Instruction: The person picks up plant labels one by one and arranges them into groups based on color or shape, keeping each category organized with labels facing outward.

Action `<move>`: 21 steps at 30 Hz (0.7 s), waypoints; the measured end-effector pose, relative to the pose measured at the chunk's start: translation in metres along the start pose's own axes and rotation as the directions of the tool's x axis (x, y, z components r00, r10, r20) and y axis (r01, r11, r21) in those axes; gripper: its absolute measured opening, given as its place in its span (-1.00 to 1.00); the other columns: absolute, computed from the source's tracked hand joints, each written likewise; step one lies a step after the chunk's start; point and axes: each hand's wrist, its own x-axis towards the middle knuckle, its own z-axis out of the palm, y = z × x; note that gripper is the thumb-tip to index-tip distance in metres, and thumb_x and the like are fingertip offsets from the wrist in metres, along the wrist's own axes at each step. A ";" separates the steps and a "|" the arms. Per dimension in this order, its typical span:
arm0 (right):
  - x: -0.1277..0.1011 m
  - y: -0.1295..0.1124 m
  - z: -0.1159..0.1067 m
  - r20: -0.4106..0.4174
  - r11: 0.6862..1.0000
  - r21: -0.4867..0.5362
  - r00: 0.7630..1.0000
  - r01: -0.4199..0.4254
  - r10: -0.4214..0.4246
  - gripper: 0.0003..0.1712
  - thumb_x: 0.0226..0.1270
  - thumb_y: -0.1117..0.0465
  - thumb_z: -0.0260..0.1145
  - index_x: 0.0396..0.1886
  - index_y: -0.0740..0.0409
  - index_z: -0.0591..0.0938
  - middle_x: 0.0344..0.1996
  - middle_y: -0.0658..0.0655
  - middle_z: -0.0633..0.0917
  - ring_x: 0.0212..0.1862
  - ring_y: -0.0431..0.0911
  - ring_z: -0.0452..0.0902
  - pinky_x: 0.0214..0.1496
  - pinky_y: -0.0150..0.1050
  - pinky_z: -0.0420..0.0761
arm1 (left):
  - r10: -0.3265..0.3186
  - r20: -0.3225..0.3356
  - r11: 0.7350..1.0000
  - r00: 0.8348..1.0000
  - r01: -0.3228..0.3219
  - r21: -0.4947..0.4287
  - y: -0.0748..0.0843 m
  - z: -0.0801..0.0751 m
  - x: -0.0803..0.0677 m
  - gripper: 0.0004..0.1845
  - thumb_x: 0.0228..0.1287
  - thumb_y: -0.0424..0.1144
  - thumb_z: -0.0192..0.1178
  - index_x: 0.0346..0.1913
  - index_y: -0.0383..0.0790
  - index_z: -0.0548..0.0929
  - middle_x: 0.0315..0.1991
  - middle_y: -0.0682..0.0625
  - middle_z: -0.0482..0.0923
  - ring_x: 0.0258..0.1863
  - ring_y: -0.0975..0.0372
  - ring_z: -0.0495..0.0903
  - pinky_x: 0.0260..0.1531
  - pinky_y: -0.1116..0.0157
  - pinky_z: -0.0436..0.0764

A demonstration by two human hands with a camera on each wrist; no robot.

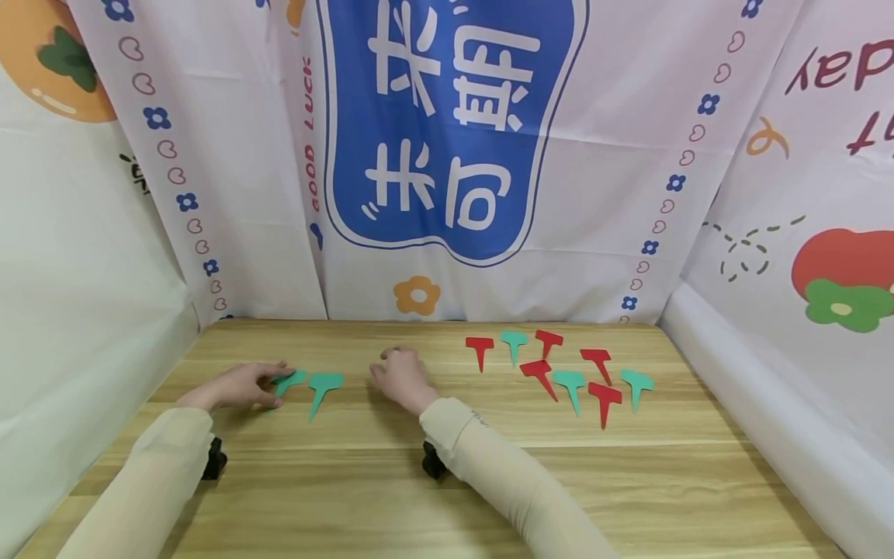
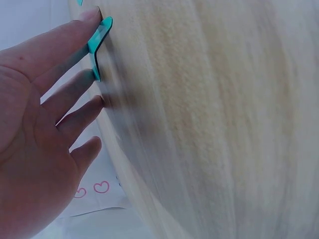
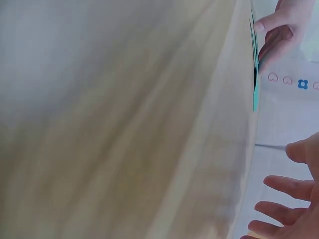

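My left hand (image 1: 274, 383) lies on the wooden table (image 1: 447, 481) at the left and pinches the head of a green T-shaped tag (image 1: 292, 380) between thumb and fingertips. In the left wrist view the fingertips (image 2: 93, 15) touch that green tag (image 2: 98, 42), which looks slightly tilted off the wood. A second green tag (image 1: 323, 387) lies flat just to its right. My right hand (image 1: 393, 371) rests near the table's middle, fingers loosely curled, holding nothing. In the right wrist view its fingers (image 3: 286, 186) are spread, and the left hand (image 3: 276, 30) shows far off with the green tags (image 3: 255, 74) edge-on.
Several red and green T-shaped tags (image 1: 559, 369) lie scattered at the table's right rear. Printed cloth walls (image 1: 447, 155) close in the back and both sides. Bare wood stretches along the front edge.
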 end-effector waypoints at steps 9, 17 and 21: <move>0.004 0.025 -0.011 -0.021 0.999 -0.028 1.000 -0.019 0.019 -0.56 0.39 -0.05 0.15 0.06 0.13 0.63 0.02 0.20 0.64 0.02 0.05 0.61 -0.07 -0.15 0.66 | 0.008 0.005 1.000 1.000 -0.008 -0.011 0.000 0.000 -0.001 -0.22 0.09 -0.02 0.36 0.35 -0.25 0.36 0.43 -0.35 0.05 0.36 -0.34 0.02 0.21 -0.34 0.11; 0.006 0.046 -0.019 -0.061 0.998 -0.050 0.998 -0.026 0.023 -0.60 0.34 0.00 0.23 0.01 0.16 0.66 -0.03 0.16 0.68 0.01 0.03 0.61 -0.02 -0.16 0.64 | 0.009 0.003 1.000 1.000 -0.009 -0.004 -0.002 0.000 0.001 -0.23 0.09 -0.02 0.35 0.35 -0.25 0.36 0.43 -0.35 0.05 0.36 -0.35 0.00 0.22 -0.35 0.09; 0.006 0.056 -0.025 -0.063 0.998 -0.054 0.997 -0.043 0.040 -0.60 0.32 0.00 0.24 0.00 0.15 0.67 -0.04 0.16 0.67 0.02 0.03 0.60 -0.04 -0.16 0.65 | 0.012 -0.002 1.000 1.000 -0.012 0.001 -0.004 0.001 0.002 -0.23 0.08 -0.01 0.35 0.34 -0.24 0.37 0.43 -0.35 0.06 0.35 -0.35 0.01 0.21 -0.35 0.09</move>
